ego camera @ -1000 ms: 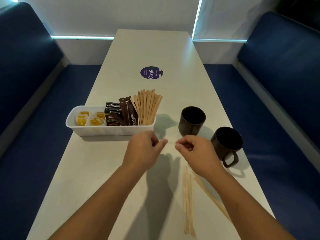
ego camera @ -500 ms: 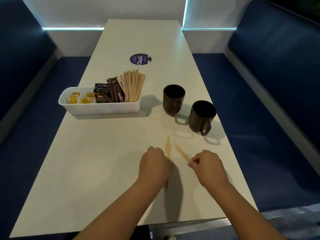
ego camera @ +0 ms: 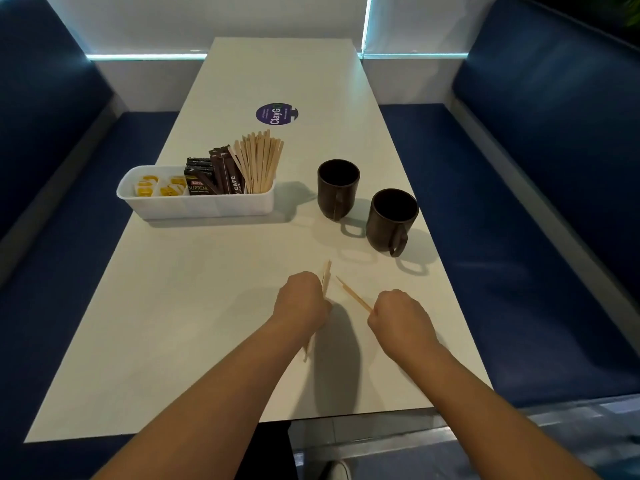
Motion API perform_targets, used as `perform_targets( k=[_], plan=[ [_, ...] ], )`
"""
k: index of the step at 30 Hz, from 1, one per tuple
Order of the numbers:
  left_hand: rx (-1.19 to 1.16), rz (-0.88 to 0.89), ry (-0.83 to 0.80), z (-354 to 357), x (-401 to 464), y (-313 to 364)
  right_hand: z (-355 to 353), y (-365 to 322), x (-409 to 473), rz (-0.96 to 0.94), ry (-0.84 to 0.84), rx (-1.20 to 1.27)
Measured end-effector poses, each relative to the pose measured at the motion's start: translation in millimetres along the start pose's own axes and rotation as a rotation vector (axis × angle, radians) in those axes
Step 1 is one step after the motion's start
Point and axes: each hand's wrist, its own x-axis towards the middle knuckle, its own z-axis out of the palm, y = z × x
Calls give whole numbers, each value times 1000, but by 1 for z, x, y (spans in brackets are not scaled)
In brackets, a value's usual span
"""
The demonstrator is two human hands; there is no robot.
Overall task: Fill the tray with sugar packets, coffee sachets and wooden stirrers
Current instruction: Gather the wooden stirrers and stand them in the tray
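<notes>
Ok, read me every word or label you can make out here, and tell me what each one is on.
"ClayG": round purple sticker on the table; its smaller print is unreadable.
"SUPREM": dark coffee sachet in the tray; the small red word above is blurred.
"CAFE": upright brown sachet; other letters hidden.

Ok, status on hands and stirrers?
Left hand shut on loose stirrers. Right hand shut on one stirrer. Tray stocked. Path clear.
</notes>
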Motion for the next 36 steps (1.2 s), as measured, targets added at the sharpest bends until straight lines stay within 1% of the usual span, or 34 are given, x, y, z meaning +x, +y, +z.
perform_targets(
  k=[3,5,8,11,15,17,20,24,28,31,34,36],
  plan=[
    [28,26,-5,2,1,1,1,0,3,-9,-32,13],
    [36,42,4,5,1,2,-2,1,6,20,-58,49],
    [-6,39,3,7,3,-4,-5,3,9,54,-95,103],
    [-165,-5,-38,3,7,-17,-5,5,9,66,-115,175],
    [-469,-16,-85,-2,8,-36,-9,7,6,57,-120,237],
    [-561,-13,-102,-2,7,-41,-10,7,6,56,-123,278],
    [-681,6,-136,0,6,-47,-12,10,6,97,-136,431],
    [-853,51,-166,-2,3,-47,-20,9,6,154,-184,840],
    [-940,143,-154,-7,0,-40,-28,-14,4,105,-176,1004],
    [-954,191,-140,-11,-5,-34,-33,-31,0,72,-142,1084],
    [-982,207,-111,-12,-9,-31,-32,-39,-3,48,-65,1177],
    [-1005,199,-97,-9,-11,-30,-27,-41,-5,54,7,1171]
  ],
)
